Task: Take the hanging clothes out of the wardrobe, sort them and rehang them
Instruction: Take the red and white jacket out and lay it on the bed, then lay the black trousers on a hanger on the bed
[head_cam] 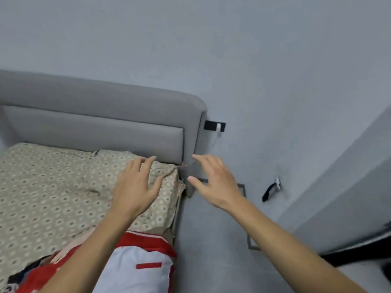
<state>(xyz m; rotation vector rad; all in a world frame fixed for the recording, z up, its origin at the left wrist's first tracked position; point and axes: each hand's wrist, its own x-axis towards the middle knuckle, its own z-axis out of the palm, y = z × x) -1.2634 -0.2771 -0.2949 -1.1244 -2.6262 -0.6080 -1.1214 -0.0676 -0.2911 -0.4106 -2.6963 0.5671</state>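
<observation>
A heap of clothes [135,269] is seen at the bottom of the view, laid on the near corner of the bed [42,197]: a white garment with red trim on top, with red, pink and dark cloth bunched to its left. Nothing is held. The left hand [135,187] is raised over the patterned sheet with its fingers spread and relaxed, and the right hand [213,182] is stretched out beyond the bed's edge, over the floor [211,229], fingers wide and empty; whether either hand touches anything cannot be told.

The heap lies close to the mattress edge, so a piece could be dragged off onto the floor if one garment is pulled while others are tangled with it. Hangers, if left inside, could be caught on neighbouring cloth.

The heap is cut off by the lower frame, so its size and the number of garments cannot be judged, and no hanger is visible. The wardrobe is not clearly shown; only a grey panel [349,187] at the right may belong to it. A thin line near the right fingertips is too faint to be identified.
</observation>
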